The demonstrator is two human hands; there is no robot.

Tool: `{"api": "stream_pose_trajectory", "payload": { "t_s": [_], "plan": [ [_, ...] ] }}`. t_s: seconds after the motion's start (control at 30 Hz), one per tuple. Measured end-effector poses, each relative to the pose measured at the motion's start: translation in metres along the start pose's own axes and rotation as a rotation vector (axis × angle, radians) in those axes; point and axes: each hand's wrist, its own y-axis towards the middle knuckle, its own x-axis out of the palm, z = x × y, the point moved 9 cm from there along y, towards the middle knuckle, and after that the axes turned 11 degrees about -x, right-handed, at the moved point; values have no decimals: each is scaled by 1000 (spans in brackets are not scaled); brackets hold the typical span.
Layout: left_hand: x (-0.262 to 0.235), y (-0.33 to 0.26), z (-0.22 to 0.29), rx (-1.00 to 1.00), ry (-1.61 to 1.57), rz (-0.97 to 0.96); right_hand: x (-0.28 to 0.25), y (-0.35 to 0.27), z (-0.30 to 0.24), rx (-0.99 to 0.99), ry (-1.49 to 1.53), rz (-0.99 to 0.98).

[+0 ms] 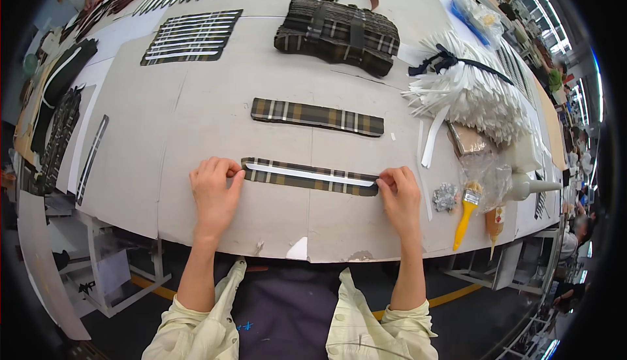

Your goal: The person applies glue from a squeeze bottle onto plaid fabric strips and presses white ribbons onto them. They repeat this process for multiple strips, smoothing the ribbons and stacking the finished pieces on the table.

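Observation:
A dark plaid fabric strip [294, 180] lies crosswise on the table before me, with a narrow white strip [307, 175] along its length. My left hand [214, 193] is at its left end, thumb and forefinger drawn together in a pinch. Whether anything is between those fingertips is hidden. At the opposite end, the thumb and forefinger of my right hand [401, 198] close on the plaid strip's tip. Just beyond lies a stack of plaid strips [317, 117], with no white strip showing on top.
Farther back sit a tied plaid bundle [336, 33] and a row of white-lined strips [191, 37]. On the right are a tied white strip bundle [473, 89], a yellow-handled brush [466, 219], a squeeze bottle [495, 223] and a white bottle [532, 187]. The table's front edge is near my wrists.

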Motion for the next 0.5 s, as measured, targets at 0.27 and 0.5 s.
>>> {"api": "stream_pose_trajectory", "payload": {
  "t_s": [0.27,0.5],
  "plan": [
    [-10,9,-20,-59,-297,-71,13,12,1,-18,-17,-138],
    [-22,19,-48,-192,-480,-183,25,25,-23,2,60,-133]
  ]
}}
